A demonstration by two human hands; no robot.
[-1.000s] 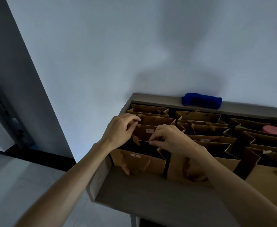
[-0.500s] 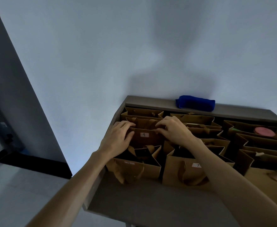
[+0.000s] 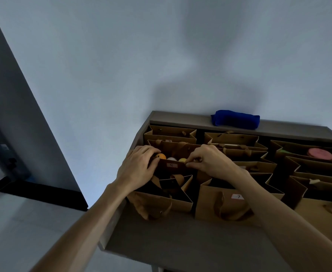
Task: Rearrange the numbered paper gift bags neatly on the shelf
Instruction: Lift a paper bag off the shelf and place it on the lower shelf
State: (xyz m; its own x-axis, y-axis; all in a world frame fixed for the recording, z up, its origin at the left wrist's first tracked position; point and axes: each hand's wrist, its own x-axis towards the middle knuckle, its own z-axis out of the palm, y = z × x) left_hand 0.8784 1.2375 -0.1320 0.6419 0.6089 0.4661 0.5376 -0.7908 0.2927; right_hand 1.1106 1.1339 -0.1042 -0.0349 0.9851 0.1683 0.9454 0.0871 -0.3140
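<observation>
Since a moment ago, I am pulling the mouth of bag 9 (image 3: 172,165) wider, so coloured balls (image 3: 171,158) are showing inside. My left hand (image 3: 139,167) and right hand (image 3: 210,161) are each pinching its front rim, their grip narrow, in the shelf's (image 3: 181,244) left column.

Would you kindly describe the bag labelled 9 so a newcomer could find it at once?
On the grey shelf, look down the leftmost column of brown paper bags. Bag 9 stands second from the front, gripped by both hands; it alone shows orange, white and yellow balls inside.
</observation>
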